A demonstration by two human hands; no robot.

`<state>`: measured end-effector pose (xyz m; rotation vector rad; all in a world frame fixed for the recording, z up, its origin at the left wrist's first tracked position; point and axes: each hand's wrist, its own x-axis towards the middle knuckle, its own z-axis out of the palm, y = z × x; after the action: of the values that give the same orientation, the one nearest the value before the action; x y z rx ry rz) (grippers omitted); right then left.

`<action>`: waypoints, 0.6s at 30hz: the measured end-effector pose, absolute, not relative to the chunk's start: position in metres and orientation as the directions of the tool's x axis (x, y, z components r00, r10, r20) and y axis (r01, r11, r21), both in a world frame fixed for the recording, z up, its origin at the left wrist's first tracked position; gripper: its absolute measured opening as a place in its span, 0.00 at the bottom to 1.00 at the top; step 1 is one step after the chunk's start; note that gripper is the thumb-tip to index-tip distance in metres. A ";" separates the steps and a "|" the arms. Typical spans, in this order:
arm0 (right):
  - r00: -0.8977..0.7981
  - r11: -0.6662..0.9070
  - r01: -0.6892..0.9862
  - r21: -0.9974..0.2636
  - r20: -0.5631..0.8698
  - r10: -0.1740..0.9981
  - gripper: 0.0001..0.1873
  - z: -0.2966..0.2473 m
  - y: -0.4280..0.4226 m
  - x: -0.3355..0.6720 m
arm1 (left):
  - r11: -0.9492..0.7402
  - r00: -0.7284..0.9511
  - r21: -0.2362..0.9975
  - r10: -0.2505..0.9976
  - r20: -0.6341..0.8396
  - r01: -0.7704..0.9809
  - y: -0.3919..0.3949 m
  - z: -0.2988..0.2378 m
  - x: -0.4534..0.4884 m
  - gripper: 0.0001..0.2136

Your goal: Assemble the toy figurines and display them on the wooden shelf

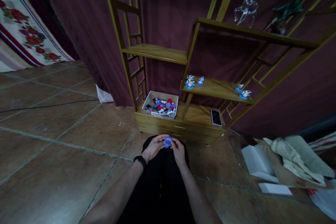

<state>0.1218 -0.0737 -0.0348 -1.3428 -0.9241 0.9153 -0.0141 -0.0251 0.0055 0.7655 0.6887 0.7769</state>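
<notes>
Both hands, left hand (pixel 154 146) and right hand (pixel 179 148), pinch one small blue figure (pixel 168 142) between their fingertips just in front of the wooden shelf unit (pixel 202 119), near its box of parts (pixel 161 105): seemingly a fitting step, any setting-down calling for a forward reach to that unit.
</notes>
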 end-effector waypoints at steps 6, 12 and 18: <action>0.338 0.031 -0.025 -0.999 0.021 0.941 0.16 -0.029 -0.074 0.124 | 0.490 0.525 0.789 0.812 -0.257 -0.371 -0.028 0.009 -0.016 0.17; 0.313 0.020 -0.033 -0.999 0.008 0.950 0.18 -0.021 -0.076 0.125 | 0.462 0.497 0.801 0.833 -0.244 -0.381 -0.028 0.004 -0.015 0.15; 0.331 0.022 -0.015 -1.000 0.016 0.943 0.16 -0.018 -0.077 0.125 | 0.475 0.517 0.814 0.814 -0.264 -0.333 -0.029 0.007 -0.018 0.14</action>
<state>0.1250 -0.0775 -0.0181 -1.3230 -0.9536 0.9531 -0.0176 -0.0286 0.0067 0.7788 0.7149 0.7794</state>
